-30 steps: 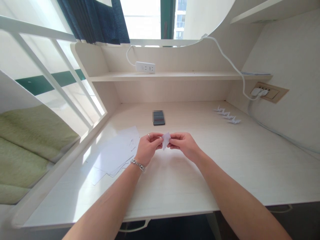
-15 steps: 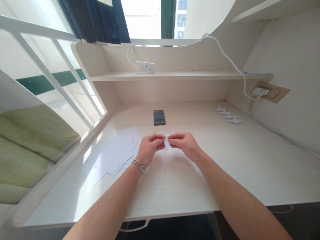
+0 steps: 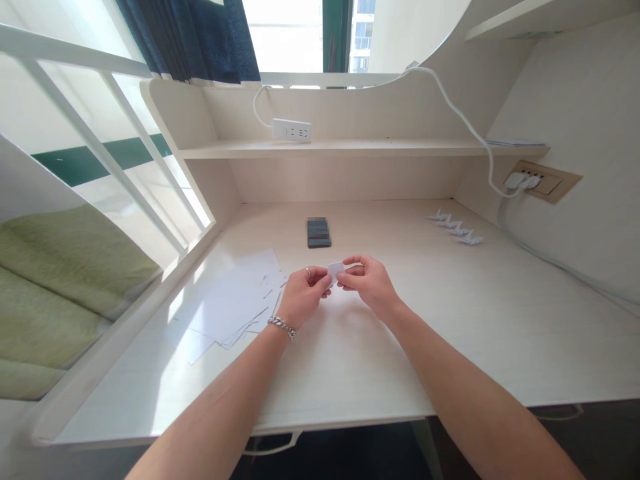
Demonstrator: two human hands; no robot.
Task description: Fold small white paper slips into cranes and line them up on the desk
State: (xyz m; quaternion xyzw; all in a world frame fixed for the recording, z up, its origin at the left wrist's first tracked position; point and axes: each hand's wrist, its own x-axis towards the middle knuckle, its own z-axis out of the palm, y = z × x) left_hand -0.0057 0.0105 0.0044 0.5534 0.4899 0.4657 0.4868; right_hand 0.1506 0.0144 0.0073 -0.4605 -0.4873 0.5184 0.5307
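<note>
Both of my hands meet over the middle of the pale desk (image 3: 450, 333) and pinch one small folded piece of white paper (image 3: 335, 270). My left hand (image 3: 303, 298), with a ring and a metal bracelet, grips its left side. My right hand (image 3: 367, 283) grips its right side with thumb and forefinger. The paper is held just above the desk top and is mostly hidden by my fingers.
A loose pile of white paper sheets (image 3: 230, 307) lies left of my hands. A dark phone (image 3: 319, 233) lies behind them. Several small folded paper figures (image 3: 457, 229) sit in a row at the back right. A power strip (image 3: 291, 130) rests on the shelf; a wall socket (image 3: 543, 181) with a white cable is at the right.
The folded paper looked larger and pointed downward before; now it is smaller and held flatter between my fingertips. My hands have shifted slightly away from me.
</note>
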